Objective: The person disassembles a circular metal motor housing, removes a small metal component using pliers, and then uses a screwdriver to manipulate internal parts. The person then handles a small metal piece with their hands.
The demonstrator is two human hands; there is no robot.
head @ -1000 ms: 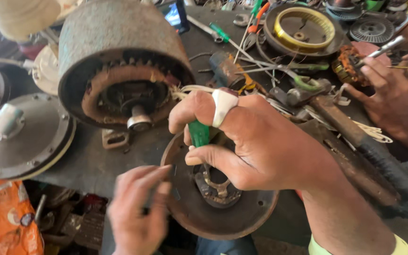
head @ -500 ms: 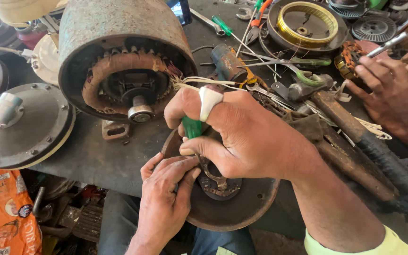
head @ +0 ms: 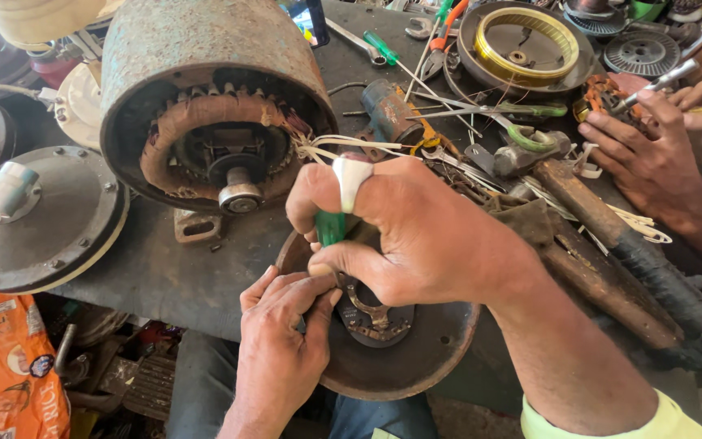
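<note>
My right hand (head: 416, 236) grips a green-handled screwdriver (head: 331, 228), tip down into the centre of a rusty round motor end cover (head: 416, 358) at the bench's front edge. A white band wraps my right index finger. My left hand (head: 282, 341) presses against the cover's left rim and its metal centre bracket (head: 371, 317), fingers pinched by the screwdriver tip. Just behind stands a large motor body (head: 205, 106) with copper windings and a shaft, white wires trailing from it.
Another person's hands (head: 652, 154) work on a small coil at the right with a tool. Round grey covers (head: 42, 219) lie left, a brass-ringed disc (head: 526, 36), pliers, screwdrivers and a long wooden-handled tool (head: 611, 268) at the back and right. An orange bag (head: 6, 366) sits lower left.
My left hand has come up from below and closed in against the cover's centre beside the screwdriver. My right hand stays on the screwdriver, shifted slightly.
</note>
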